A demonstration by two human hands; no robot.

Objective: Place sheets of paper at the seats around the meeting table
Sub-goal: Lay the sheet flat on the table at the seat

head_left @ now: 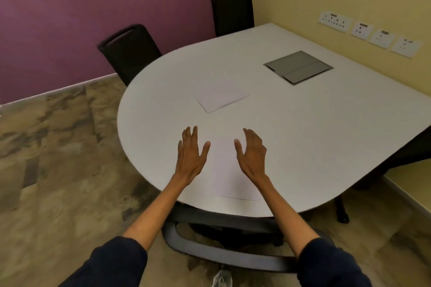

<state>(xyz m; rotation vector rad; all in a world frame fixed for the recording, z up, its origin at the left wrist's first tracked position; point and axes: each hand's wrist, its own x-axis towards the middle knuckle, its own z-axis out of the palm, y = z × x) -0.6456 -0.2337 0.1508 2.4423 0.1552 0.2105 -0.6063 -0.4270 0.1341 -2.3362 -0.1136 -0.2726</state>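
A white sheet of paper [229, 170] lies flat at the near edge of the rounded white meeting table [303, 128], in front of a chair pushed under it. My left hand [190, 154] hovers just left of the sheet with straight fingers, holding nothing. My right hand [253, 154] hovers over the sheet's right side, fingers relaxed and open. Further in, a small stack of white paper [221, 96] rests near the table's middle.
Two black chairs [129, 51] [232, 13] stand at the far left side by the purple wall. A grey chair [221, 247] sits below the near edge. A grey cable hatch [298, 67] is set in the tabletop. Wall sockets [370, 34] line the yellow wall.
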